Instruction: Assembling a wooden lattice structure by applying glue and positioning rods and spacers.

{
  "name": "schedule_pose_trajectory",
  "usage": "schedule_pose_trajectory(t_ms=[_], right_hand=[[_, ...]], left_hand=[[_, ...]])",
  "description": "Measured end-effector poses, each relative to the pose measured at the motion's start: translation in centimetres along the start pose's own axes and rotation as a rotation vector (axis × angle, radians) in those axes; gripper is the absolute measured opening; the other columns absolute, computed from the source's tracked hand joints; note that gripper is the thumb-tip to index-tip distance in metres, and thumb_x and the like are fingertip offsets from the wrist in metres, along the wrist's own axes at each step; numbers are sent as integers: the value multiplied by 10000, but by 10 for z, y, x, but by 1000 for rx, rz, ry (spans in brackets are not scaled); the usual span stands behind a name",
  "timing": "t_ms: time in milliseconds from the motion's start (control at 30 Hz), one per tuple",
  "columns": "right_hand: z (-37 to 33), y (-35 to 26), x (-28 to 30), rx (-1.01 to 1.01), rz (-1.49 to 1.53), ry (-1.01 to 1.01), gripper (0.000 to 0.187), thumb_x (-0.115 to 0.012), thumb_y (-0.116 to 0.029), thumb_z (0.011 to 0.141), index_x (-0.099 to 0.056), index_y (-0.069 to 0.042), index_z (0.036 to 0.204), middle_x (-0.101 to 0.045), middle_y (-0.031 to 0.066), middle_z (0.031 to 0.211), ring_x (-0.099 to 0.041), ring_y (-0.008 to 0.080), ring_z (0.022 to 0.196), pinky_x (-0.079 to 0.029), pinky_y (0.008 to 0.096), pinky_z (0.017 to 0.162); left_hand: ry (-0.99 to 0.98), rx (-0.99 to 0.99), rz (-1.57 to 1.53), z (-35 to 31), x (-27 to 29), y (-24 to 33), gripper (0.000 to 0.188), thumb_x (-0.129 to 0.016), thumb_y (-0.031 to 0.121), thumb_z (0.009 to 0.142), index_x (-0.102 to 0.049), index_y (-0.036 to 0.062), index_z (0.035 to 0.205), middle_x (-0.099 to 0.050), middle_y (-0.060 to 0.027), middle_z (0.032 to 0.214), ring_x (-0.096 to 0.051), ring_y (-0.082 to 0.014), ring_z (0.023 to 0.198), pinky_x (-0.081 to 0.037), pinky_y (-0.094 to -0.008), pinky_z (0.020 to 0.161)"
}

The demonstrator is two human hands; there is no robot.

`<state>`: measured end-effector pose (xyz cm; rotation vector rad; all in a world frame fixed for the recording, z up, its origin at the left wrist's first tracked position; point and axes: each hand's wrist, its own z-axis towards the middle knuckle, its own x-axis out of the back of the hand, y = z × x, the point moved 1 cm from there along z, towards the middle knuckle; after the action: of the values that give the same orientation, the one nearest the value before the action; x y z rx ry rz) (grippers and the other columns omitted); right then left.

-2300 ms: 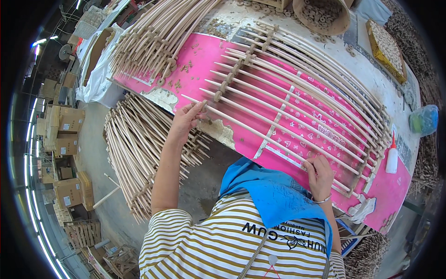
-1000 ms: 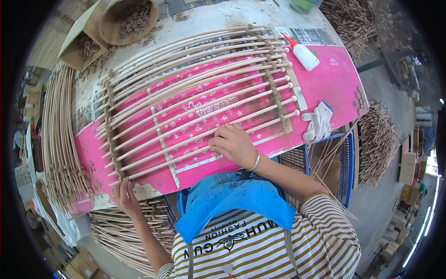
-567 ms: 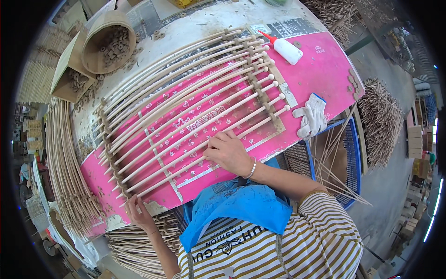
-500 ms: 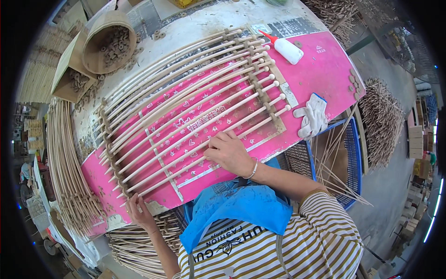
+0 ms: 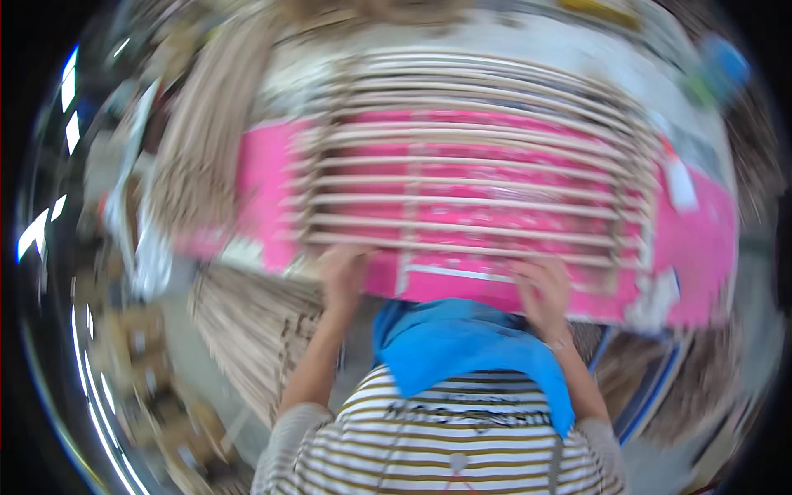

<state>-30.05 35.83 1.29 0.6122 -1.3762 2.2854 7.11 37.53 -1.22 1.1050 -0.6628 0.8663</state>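
The picture is smeared by motion. Many pale wooden rods [image 5: 462, 247] lie side by side across the pink tabletop [image 5: 693, 247], joined near both ends by rows of brown rings. At the near left end of the row, my left hand [image 5: 345, 276] is at the front rod, its fingers blurred together. My right hand [image 5: 544, 293] is by the right part of that same rod, fingers bent and partly spread. Whether either hand grips the rod is not clear.
A white bottle [image 5: 681, 183] with a red tip stands right of the rods. Near the right front edge lies a white glove [image 5: 656, 301]. Bundles of rods [image 5: 210, 132] lie at the left, with more [image 5: 256, 338] below the table edge. A blue crate [image 5: 652, 392] sits at lower right.
The whole view has swung, so the rods now run nearly level across it. My right hand has shifted right along the front rod; my left hand stays near its left end.
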Motion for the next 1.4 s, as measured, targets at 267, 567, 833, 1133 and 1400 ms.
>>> schedule_pose_trajectory(t_ms=[267, 567, 833, 1133, 1400], right_hand=[[-24, 15, 11, -183, 95, -90, 85, -715, 2, 925, -720, 17, 1008, -641, 153, 855, -608, 286, 761, -470, 373, 679], [-22, 15, 4, -27, 27, -67, 148, -744, -19, 881, -747, -38, 1028, -630, 136, 795, -610, 312, 727, -483, 408, 680], [-30, 22, 6, 41, 63, -135, 168, -748, -65, 906, -753, -51, 1074, -629, 116, 780, -602, 288, 707, -451, 396, 665], [-28, 15, 7, 55, 40, -152, 125, -728, -83, 937, -747, -44, 1054, -639, 120, 808, -614, 296, 736, -455, 408, 673], [-28, 11, 5, 41, -10, -75, 127, -729, -67, 931, -753, -57, 1055, -660, 135, 829, -637, 313, 757, -487, 422, 687]], left_hand=[[14, -32, 5, -6, -15, 65, 106, -768, 175, 890, -678, 120, 877, -579, -63, 815, -607, -276, 777, -500, -399, 664], [91, -51, 92, -3, -29, 67, 98, -727, 111, 880, -689, 87, 967, -577, -78, 837, -619, -278, 794, -521, -396, 677], [148, -68, 88, -1, -28, 69, 137, -706, 71, 851, -672, 57, 983, -591, -98, 866, -607, -289, 775, -520, -398, 695], [211, -115, 91, -3, -28, 71, 154, -704, 72, 879, -683, 61, 1031, -589, -108, 857, -608, -298, 768, -524, -401, 695], [218, -107, 71, -3, -33, 70, 123, -708, 120, 913, -672, 64, 1017, -648, -109, 942, -639, -308, 855, -538, -404, 771]])
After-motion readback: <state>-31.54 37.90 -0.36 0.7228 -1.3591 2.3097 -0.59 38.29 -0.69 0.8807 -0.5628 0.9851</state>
